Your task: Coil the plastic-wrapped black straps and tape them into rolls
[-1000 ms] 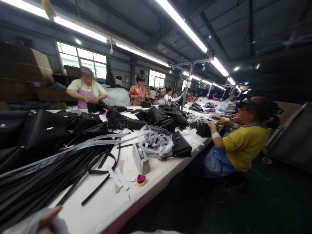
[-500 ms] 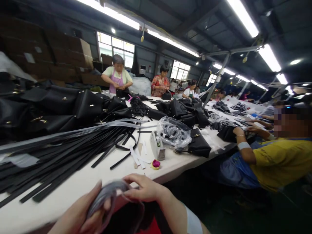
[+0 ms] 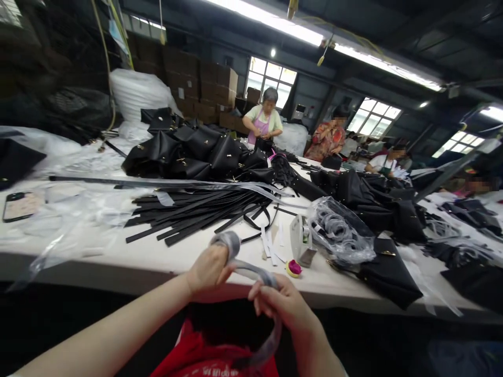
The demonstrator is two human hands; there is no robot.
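Observation:
My left hand (image 3: 212,266) is closed around a coil of grey strip (image 3: 231,243) just over the table's front edge. A length of the strip runs from the coil across to my right hand (image 3: 281,301), which pinches it. Beyond the right hand, the loose end hangs down in a curve over a red garment (image 3: 212,358). On the table ahead are white paper slips (image 3: 270,246), a tape dispenser (image 3: 301,238) and a small yellow tub with something magenta in it (image 3: 293,268). Whether the strip is fabric or plastic I cannot tell.
Black straps (image 3: 204,207) lie fanned out, with black bags (image 3: 188,152) piled behind. A clear plastic bag of coiled strips (image 3: 340,230) sits right of the dispenser, beside a black bag (image 3: 389,272). A phone (image 3: 19,206) lies far left. Across the table, co-workers (image 3: 264,118) handle pieces.
My view has swung left. My hands have moved forward and apart, drawing a length of strip out from the coil between them. The left hand now holds the coil over the table edge.

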